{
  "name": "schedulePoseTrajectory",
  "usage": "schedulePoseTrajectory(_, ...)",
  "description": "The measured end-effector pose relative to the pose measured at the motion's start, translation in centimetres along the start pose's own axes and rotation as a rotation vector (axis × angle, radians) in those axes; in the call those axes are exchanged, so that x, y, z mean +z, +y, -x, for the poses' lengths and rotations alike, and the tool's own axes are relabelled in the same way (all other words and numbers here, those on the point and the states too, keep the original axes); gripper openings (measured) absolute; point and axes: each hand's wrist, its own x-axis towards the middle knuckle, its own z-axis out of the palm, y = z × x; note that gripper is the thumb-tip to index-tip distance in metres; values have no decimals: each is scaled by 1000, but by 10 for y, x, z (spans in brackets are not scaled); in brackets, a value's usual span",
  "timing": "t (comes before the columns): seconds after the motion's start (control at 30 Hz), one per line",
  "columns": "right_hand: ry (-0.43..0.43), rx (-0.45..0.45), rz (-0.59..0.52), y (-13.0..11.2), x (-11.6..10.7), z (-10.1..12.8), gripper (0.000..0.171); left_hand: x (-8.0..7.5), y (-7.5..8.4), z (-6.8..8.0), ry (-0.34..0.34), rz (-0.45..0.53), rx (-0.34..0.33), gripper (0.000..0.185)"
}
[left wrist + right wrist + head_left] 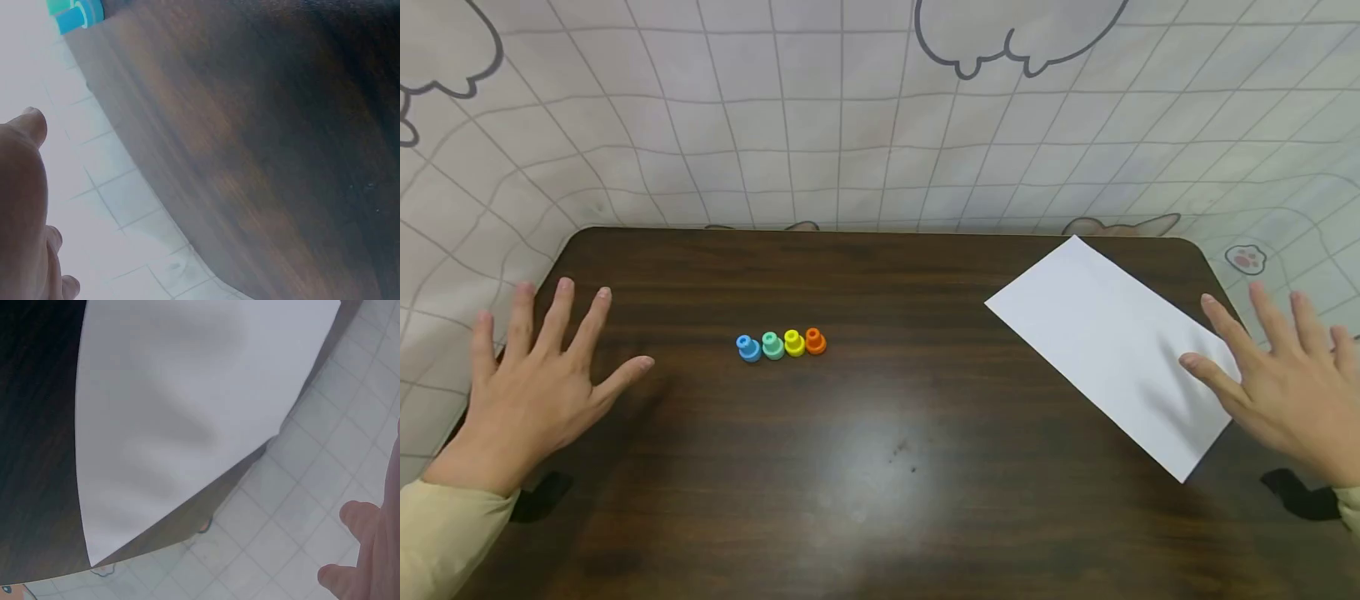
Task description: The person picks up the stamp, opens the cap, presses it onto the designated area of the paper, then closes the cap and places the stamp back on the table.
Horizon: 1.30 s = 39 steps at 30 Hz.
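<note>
A short row of several small plastic pegs, each with a wide round base and a narrower hollow top, stands on the dark table: a blue peg, a mint green peg, a yellow peg and an orange peg. Left of the row, my left hand is held with fingers spread, touching no peg. The blue peg shows at the corner of the left wrist view. At the right, a white sheet of paper lies at a slant. My right hand, fingers spread, hovers over its right edge, casting a shadow.
The brown wooden table has rounded far corners. Behind it and at both sides hangs a white cloth with a grid and cartoon drawings. One corner of the paper reaches the table's far edge.
</note>
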Motion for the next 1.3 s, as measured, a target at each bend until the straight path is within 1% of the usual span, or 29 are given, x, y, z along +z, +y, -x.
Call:
schedulePoseTrajectory(0.23,13,-17,-30,1,-3,-3,81,-1,4,-1,37,28,-4,92)
schedulePoseTrajectory(0.3,32,-21,-35,2,-3,-3,81,-2,5,-3,50,31,0,92)
schedulePoseTrajectory(0.47,77,-12,-60,5,4,-3,83,0,10,-9,66,56,-2,92)
schedulePoseTrajectory(0.53,68,-3,-74,5,8,-3,84,2,12,-12,71,68,2,93)
schedulePoseTrajectory(0.63,59,1,-104,5,13,-4,82,7,16,-16,86,98,23,93)
schedulePoseTrajectory(0.7,69,-16,-148,5,17,-5,80,11,20,-19,106,121,43,93)
schedulePoseTrajectory(0.8,106,-50,-215,2,24,-8,80,17,27,-23,145,161,77,93)
schedulePoseTrajectory(0.87,106,-63,-260,1,26,-9,80,18,31,-25,170,189,99,93)
schedulePoseTrajectory(0.93,85,-56,-297,-1,30,-9,82,20,35,-26,193,222,121,93)
schedulePoseTrajectory(1.07,6,-12,-352,-4,36,-6,85,22,41,-29,217,295,153,93)
schedulePoseTrajectory(1.17,-40,16,-346,-9,40,-5,89,23,46,-31,223,347,169,92)
schedulePoseTrajectory(1.3,-94,18,-311,-16,46,-8,94,24,51,-33,211,398,184,92)
